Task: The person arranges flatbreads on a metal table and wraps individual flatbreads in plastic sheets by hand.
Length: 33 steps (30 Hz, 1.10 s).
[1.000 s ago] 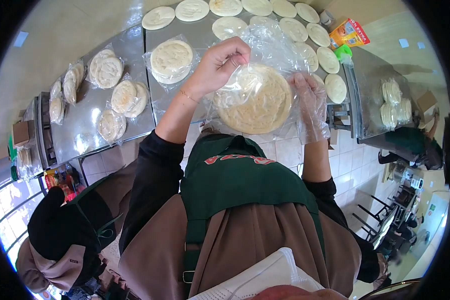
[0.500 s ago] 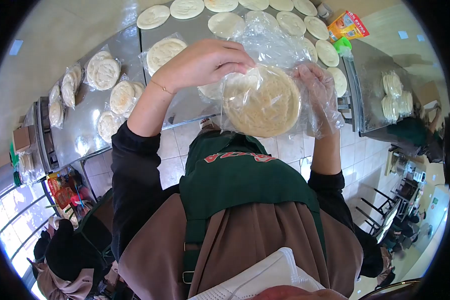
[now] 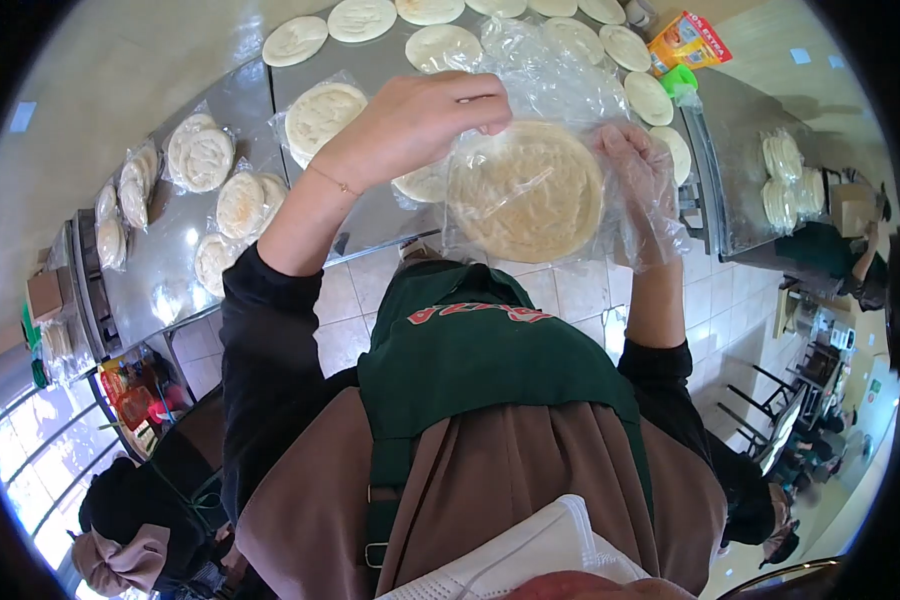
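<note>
A round flat bread [image 3: 530,195] sits inside a clear plastic bag [image 3: 545,75], held up above the front edge of the steel table. My left hand [image 3: 435,115], bare, pinches the bag's upper left side with closed fingers. On the other side, my right hand [image 3: 635,165] wears a clear plastic glove and has its bent fingers closed on the bag's right edge. Behind the bag, more unwrapped flat breads [image 3: 442,48] lie in rows on the table.
Bagged breads [image 3: 200,155] lie on the steel table [image 3: 170,270] at the left. An orange pouch [image 3: 688,42] and a green object [image 3: 680,80] stand at the back right. More bagged breads [image 3: 782,160] rest on the right table. Other people [image 3: 145,500] are at both sides.
My left hand's fingers have shifted slightly on the bag's edge. The bread in the bag hangs a little higher and flatter to view. The person at lower left has moved.
</note>
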Each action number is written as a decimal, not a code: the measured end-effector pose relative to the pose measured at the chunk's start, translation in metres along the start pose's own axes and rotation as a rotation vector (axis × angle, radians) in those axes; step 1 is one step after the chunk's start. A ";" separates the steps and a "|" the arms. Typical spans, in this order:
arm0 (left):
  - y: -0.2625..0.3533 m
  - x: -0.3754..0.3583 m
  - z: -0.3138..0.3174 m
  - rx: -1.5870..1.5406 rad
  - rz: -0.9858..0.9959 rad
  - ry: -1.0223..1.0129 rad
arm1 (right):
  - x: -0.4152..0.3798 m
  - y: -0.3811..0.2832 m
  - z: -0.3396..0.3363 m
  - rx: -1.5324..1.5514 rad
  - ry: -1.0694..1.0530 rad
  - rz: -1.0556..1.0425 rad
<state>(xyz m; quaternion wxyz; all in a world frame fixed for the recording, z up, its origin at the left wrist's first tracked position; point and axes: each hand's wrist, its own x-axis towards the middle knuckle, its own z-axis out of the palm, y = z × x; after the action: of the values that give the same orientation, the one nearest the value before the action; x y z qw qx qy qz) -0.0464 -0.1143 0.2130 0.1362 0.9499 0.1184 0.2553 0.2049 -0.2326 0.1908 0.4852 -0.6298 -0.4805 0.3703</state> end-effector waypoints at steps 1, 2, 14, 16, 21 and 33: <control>-0.001 -0.002 0.002 -0.039 0.014 0.093 | 0.001 0.001 -0.001 0.001 0.007 0.001; -0.008 -0.006 0.002 -0.041 0.019 0.091 | 0.001 0.001 -0.002 -0.040 0.087 0.046; 0.011 0.004 0.055 -0.364 -0.616 0.448 | -0.012 -0.021 0.017 -0.227 0.306 -0.165; 0.010 0.011 0.068 -0.302 -0.576 0.627 | -0.013 -0.023 0.023 -0.289 0.290 -0.362; 0.007 0.015 0.081 -0.515 -0.627 0.669 | -0.019 -0.027 0.036 -0.346 0.289 -0.449; 0.014 0.014 0.093 -0.830 -0.766 0.692 | -0.029 -0.028 0.036 -0.460 0.268 -0.464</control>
<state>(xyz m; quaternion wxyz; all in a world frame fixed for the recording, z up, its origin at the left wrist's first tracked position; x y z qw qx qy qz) 0.0159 -0.1411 0.1466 0.5261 0.5724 0.3766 0.5037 0.1566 -0.2492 0.2087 0.4605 -0.6396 -0.6137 0.0465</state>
